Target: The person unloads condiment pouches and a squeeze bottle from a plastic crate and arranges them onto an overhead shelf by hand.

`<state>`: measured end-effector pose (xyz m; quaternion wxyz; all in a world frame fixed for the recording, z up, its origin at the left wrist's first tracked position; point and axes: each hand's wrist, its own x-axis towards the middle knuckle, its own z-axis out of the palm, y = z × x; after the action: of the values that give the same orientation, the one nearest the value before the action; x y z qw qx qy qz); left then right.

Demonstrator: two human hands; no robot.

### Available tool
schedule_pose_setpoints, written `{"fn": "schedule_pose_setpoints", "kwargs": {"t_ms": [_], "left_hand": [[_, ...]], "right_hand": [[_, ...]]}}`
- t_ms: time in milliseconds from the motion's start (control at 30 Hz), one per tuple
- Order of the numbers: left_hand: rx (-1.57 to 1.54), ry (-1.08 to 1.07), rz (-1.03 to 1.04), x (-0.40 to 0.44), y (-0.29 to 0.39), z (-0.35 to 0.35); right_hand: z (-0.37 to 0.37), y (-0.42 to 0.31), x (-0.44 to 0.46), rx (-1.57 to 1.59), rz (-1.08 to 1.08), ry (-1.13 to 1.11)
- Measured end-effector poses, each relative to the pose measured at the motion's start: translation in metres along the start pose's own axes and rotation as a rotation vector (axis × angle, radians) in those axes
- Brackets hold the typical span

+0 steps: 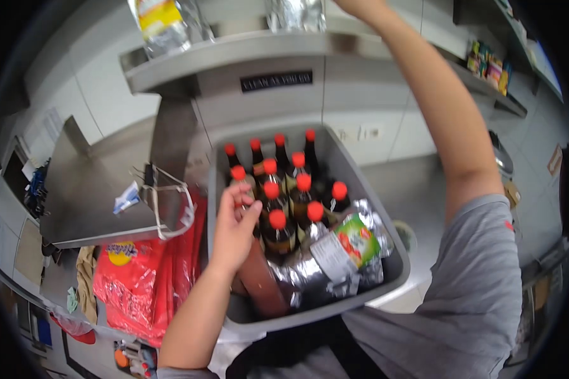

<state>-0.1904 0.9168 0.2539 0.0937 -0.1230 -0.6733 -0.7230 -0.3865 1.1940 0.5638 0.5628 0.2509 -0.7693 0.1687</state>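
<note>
Over the left side of a grey bin [385,252] is my left hand [237,224], fingers curled beside a red-capped bottle; whether it grips anything is unclear. Several dark bottles with red caps [277,221] stand upright in the bin. In front of them lie silver foil packs, one with a green and red label [357,240]. A reddish-brown bottle or pack [262,284] leans below my left wrist. My right arm reaches up to the steel shelf, and my right hand [360,6] is mostly cut off by the top edge, its fingers hidden.
Foil packs [297,16] and a yellow-labelled pack [158,19] sit on the steel shelf [234,60]. Left of the bin are red plastic packages [136,284] beneath a steel box-like unit [101,208]. Small colourful packets [487,66] rest on the shelf at right.
</note>
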Motion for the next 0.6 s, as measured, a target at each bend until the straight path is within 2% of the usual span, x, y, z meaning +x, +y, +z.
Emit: {"fn": "schedule_pose_setpoints", "kwargs": {"t_ms": [33,67,133,167,200,233,300,333,400,433,500,533,600], "left_hand": [[0.008,-0.020,0.005,0.000,-0.002,0.002],[0.060,-0.043,-0.030,-0.001,0.002,0.005],[0.279,-0.163,0.044,-0.001,-0.009,0.006],[0.365,-0.218,0.083,-0.004,-0.003,0.012],[0.485,-0.320,0.074,-0.006,-0.006,0.014],[0.590,-0.431,0.176,-0.008,-0.008,0.017],[0.715,-0.571,0.347,-0.013,-0.023,0.020],[0.710,-0.573,0.339,-0.014,-0.030,0.020],[0.850,-0.593,0.371,-0.016,-0.036,0.019],[0.881,-0.568,0.333,-0.015,-0.033,0.019],[0.856,-0.550,0.278,-0.017,-0.029,0.020],[0.831,-0.534,0.227,-0.018,-0.027,0.021],[0.814,-0.575,0.210,-0.016,-0.020,0.024]], "right_hand": [[-0.023,-0.042,-0.028,0.096,-0.094,0.023],[-0.042,-0.069,-0.058,0.125,-0.158,-0.112],[-0.065,-0.113,-0.135,0.140,-0.231,-0.659],[-0.078,-0.136,-0.164,0.064,-0.107,-1.114],[-0.081,-0.143,-0.192,0.104,-0.047,-1.412],[-0.079,-0.141,-0.221,-0.026,-0.083,-1.512],[-0.055,-0.110,-0.283,-0.266,-0.079,-1.584],[-0.050,-0.094,-0.301,-0.262,-0.079,-1.592],[-0.045,-0.071,-0.317,-0.230,-0.271,-1.404],[-0.042,-0.070,-0.313,-0.225,-0.269,-1.407],[-0.039,-0.070,-0.301,-0.020,0.221,-1.691],[-0.046,-0.073,-0.299,-0.023,0.224,-1.682],[-0.062,-0.080,-0.291,0.296,0.135,-1.344]]}}
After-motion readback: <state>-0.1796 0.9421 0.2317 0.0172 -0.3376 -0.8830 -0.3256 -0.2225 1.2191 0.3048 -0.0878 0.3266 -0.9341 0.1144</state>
